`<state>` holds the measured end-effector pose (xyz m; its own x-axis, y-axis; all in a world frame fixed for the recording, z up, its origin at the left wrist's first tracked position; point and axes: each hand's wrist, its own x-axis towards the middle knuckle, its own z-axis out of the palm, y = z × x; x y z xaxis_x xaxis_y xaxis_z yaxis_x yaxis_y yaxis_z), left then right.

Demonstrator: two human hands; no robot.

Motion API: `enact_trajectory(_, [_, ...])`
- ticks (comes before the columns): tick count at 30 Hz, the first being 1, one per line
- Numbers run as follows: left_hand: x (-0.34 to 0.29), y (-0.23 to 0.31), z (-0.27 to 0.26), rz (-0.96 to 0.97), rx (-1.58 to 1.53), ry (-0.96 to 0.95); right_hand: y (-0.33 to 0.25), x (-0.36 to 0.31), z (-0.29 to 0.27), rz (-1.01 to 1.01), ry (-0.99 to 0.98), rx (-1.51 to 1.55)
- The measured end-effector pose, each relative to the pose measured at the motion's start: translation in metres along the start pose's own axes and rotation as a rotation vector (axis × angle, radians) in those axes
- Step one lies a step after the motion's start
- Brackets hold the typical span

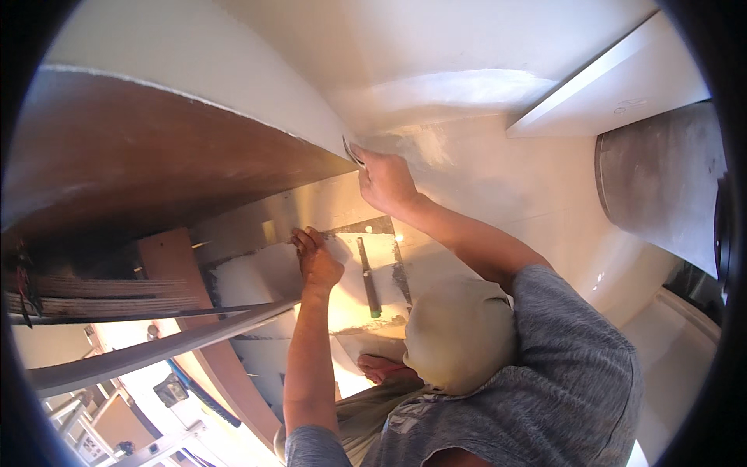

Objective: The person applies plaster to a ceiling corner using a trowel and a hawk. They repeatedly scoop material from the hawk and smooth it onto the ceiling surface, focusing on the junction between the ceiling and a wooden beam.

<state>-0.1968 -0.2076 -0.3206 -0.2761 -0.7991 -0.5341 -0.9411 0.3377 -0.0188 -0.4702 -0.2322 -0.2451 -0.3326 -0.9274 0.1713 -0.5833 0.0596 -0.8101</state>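
Note:
My right hand point(385, 179) is closed around a thin, narrow metal blade point(352, 149), perhaps a scraper; most of it is hidden in my fingers. Its edge meets the corner where the lower edge of a white panel point(257, 70) joins a pale wall point(467, 163). To the left and nearer, my left hand point(317, 261) rests with bent, slightly parted fingertips against a lit surface; I see nothing in it. On the pale floor piece point(257, 272) beside that hand lies a long, narrow dark tool point(369, 280) with a green end.
A brown panel point(156, 148) slopes down under the white one. At the left are wood strips point(109, 296), a reddish board point(175, 265) and a long grey beam point(156, 354). A white ledge point(615, 86) juts out at the upper right. My bent knee point(459, 335) is close below.

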Motion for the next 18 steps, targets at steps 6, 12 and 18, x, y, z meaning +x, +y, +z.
enact_trajectory(6, [0.001,0.001,0.002,0.061,-0.025,0.066,0.021,0.014,0.01,-0.044,0.044,-0.024])
enact_trajectory(12, [0.001,0.005,-0.005,0.041,-0.009,0.048,0.022,0.007,0.007,-0.072,0.039,0.004])
enact_trajectory(18, [0.001,0.002,-0.004,0.033,-0.003,0.033,0.016,-0.005,0.008,-0.052,0.01,0.034])
